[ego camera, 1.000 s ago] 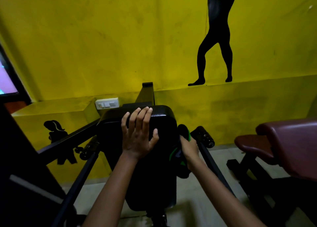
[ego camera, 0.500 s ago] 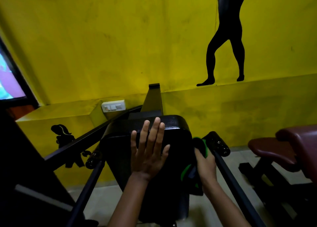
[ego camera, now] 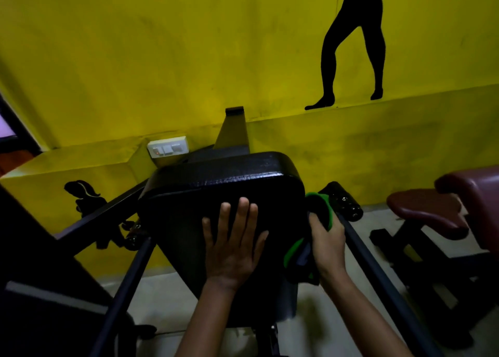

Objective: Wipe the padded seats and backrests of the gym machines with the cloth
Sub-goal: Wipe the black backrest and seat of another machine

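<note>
Your left hand point(ego camera: 235, 246) slid down the pad point(ego camera: 216, 194), fingers flat; right hand point(ego camera: 328, 244) grasps cloth point(ego camera: 320, 211). Risk: bunched cloth skips the pad's side.

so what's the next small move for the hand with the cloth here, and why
Probably draw the right hand down along the right side edge of the black padded backrest. Its grip is on the dark cloth with green trim, bunched against that edge near the top, and the open left hand lies flat on the pad's face, seemingly steadying it. The edge lower down looks not yet covered.
</note>
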Tool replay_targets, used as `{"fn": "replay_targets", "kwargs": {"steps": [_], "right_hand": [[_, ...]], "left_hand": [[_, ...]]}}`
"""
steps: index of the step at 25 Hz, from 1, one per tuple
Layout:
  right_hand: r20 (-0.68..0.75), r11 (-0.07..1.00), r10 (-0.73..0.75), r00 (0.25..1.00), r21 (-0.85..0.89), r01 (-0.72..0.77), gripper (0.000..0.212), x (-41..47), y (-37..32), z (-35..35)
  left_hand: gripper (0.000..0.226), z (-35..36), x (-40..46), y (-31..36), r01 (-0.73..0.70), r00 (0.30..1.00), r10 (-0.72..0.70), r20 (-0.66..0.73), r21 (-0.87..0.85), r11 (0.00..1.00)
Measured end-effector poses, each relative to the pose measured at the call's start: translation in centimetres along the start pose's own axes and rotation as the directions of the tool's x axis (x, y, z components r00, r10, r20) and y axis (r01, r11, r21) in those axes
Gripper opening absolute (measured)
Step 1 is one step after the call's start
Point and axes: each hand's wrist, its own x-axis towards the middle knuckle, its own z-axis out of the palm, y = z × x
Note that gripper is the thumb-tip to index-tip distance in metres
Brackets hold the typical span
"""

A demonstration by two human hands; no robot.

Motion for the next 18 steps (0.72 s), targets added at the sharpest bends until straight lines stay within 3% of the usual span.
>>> {"fn": "replay_targets", "kwargs": {"steps": [2, 6, 10, 12, 16, 18], "right_hand": [[-0.019, 1.0, -0.014, 1.0, -0.01, 0.013, 0.024, -0.9, 1.7, 0.1], [0.089, 0.976, 0.199, 0.976, -0.11, -0.189, 0.008, -0.9, 3.1, -1.3], [0.013, 0.999, -0.028, 1.0, 0.039, 0.028, 0.021, -0.5, 1.4, -0.5], [-0.019, 0.998, -0.054, 0.998, 0.009, 0.055, 0.029, -0.9, 3.3, -0.5], [0.04, 0.96, 0.273, 0.961, -0.079, -0.269, 0.015, -0.8, 6.8, -1.2], [0.0, 0.974, 0.218, 0.976, -0.058, -0.218, 0.006, -0.4, 5.8, -0.9]], "left_hand": [[0.065, -0.2, 0.0, 0.1, -0.003, 1.0, 0.003, -0.001, -0.007, 1.0], [0.065, -0.1, -0.1, 0.3, 0.02, 1.0, -0.02, 0.007, -0.023, 1.0], [0.067, -0.7, -0.2, 0.9, 0.062, 0.998, -0.06, 0.036, -0.063, 0.996], [0.071, -1.3, -0.3, 1.2, 0.081, 0.996, -0.076, 0.051, -0.104, 0.991], [0.068, -1.7, -0.3, 1.2, 0.113, 0.993, -0.105, 0.053, -0.183, 0.977], [0.065, -1.5, -0.2, 1.1, 0.126, 0.992, -0.121, 0.038, -0.195, 0.973]]}}
